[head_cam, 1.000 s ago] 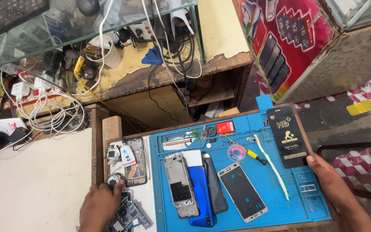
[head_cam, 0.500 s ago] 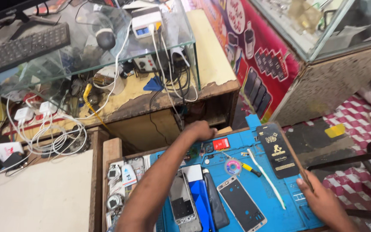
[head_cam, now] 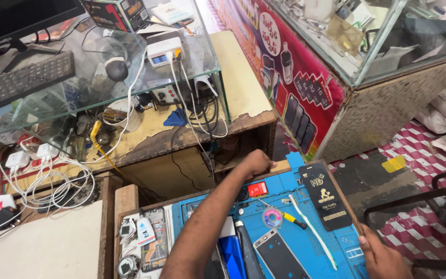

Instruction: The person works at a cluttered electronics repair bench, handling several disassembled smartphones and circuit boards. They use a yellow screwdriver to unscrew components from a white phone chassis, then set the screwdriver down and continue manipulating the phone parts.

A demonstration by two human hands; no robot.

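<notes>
hands maybe gripping mat edges

This is a small phone repair shop. A blue repair mat covers the work surface, and on it lie opened phones, a screwdriver and a small roll of solder wire. Beside it stands a glass display counter with a poster of phones on its front. On the glass shelf above, there are chargers, many cables and a keyboard.
</notes>
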